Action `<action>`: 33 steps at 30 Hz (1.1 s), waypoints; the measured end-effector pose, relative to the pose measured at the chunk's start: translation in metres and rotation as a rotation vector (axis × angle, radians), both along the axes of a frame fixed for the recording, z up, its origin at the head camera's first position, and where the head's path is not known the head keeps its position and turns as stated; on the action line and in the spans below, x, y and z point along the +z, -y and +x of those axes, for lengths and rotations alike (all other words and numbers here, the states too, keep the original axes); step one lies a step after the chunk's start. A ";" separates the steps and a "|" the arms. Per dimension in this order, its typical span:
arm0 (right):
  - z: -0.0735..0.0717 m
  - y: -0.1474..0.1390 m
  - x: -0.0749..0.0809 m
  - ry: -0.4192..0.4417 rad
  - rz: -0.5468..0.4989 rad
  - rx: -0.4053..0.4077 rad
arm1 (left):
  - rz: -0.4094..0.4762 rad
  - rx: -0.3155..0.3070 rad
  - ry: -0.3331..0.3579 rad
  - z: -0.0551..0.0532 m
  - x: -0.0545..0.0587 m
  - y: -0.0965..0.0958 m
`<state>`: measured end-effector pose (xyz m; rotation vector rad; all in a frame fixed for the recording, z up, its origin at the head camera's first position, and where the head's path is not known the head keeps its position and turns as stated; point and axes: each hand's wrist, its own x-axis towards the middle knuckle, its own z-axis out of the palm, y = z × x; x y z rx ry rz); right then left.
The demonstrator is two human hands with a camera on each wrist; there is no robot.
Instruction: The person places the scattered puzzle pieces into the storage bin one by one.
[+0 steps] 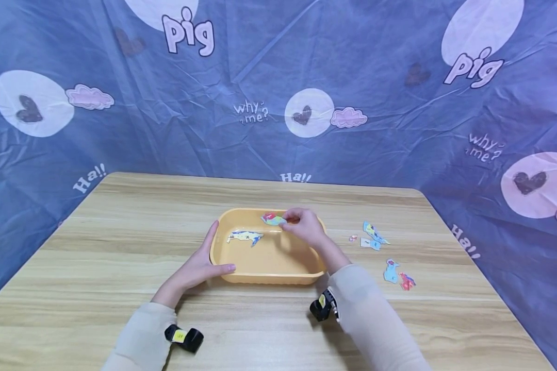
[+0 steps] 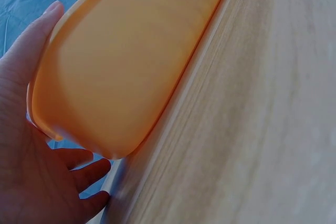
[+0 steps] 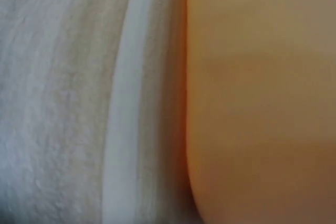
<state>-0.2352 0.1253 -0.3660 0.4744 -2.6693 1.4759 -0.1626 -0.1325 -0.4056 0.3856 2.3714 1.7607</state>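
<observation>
A yellow plastic basin (image 1: 274,279) stands on the wooden table. My left hand (image 1: 198,266) holds its left end, thumb lying over the near corner's rim and fingers against the outer left wall. In the left wrist view, those fingers are loosely bent beside the basin's end wall (image 2: 121,72). Between thumb and fingertips my right hand (image 1: 305,225) pinches a red, green and light-blue paper cut-out (image 1: 272,219) over the basin's far side. A pale cut-out with blue edges (image 1: 245,236) lies inside at the left. The right wrist view shows the basin's side (image 3: 262,98) but no hand.
Right of the basin, several irregular paper pieces lie on the table (image 1: 120,232): a blue-and-yellow piece (image 1: 375,233), a white-and-blue one (image 1: 370,244), a tiny one (image 1: 353,238), a light-blue one (image 1: 391,271) and a red one (image 1: 406,281). A blue printed cloth (image 1: 260,67) hangs behind.
</observation>
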 end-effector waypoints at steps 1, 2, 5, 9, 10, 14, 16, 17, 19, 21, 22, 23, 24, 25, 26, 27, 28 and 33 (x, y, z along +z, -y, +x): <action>0.000 0.000 -0.001 0.005 0.015 -0.002 | 0.004 -0.001 0.001 0.000 0.000 0.000; 0.000 0.000 -0.001 0.010 0.029 -0.004 | 0.005 -0.001 0.001 0.000 0.000 0.000; -0.001 0.000 -0.003 0.023 0.065 -0.001 | 0.010 -0.003 0.001 0.000 0.000 0.000; -0.002 0.000 -0.006 0.034 0.101 0.015 | 0.015 -0.006 -0.004 -0.001 0.000 0.000; -0.003 0.000 -0.007 0.034 0.110 0.018 | 0.015 -0.008 -0.007 -0.001 0.000 0.000; -0.004 -0.002 -0.011 0.029 0.124 0.040 | 0.017 -0.011 -0.016 -0.001 0.000 0.000; -0.005 -0.002 -0.012 0.022 0.131 0.055 | 0.018 -0.012 -0.015 -0.001 0.000 0.000; -0.006 -0.003 -0.013 0.020 0.135 0.062 | 0.015 -0.011 -0.015 -0.001 0.000 0.000; -0.007 -0.003 -0.014 0.014 0.146 0.073 | 0.014 -0.009 -0.011 -0.001 0.000 0.000; -0.008 -0.003 -0.015 0.015 0.159 0.077 | 0.009 -0.005 -0.006 -0.001 0.001 0.000; -0.008 -0.003 -0.015 0.014 0.169 0.079 | 0.005 -0.002 -0.005 -0.001 0.002 0.000; -0.008 -0.003 -0.015 0.011 0.179 0.080 | 0.003 -0.001 -0.003 -0.001 0.002 0.000; -0.008 -0.003 -0.015 0.012 0.185 0.079 | 0.002 -0.001 -0.001 -0.001 0.002 0.000; -0.008 -0.004 -0.014 0.014 0.190 0.077 | 0.000 0.000 0.000 -0.001 0.003 0.000; -0.008 -0.004 -0.014 0.014 0.198 0.075 | -0.003 0.002 0.000 -0.001 0.003 -0.001; -0.008 -0.004 -0.014 0.014 0.205 0.075 | -0.005 0.003 0.001 -0.001 0.003 -0.001; -0.008 -0.004 -0.013 0.013 0.213 0.077 | -0.005 0.003 0.001 -0.001 0.003 -0.001; -0.007 -0.005 -0.012 0.011 0.243 0.094 | -0.005 0.003 -0.003 -0.001 0.002 -0.001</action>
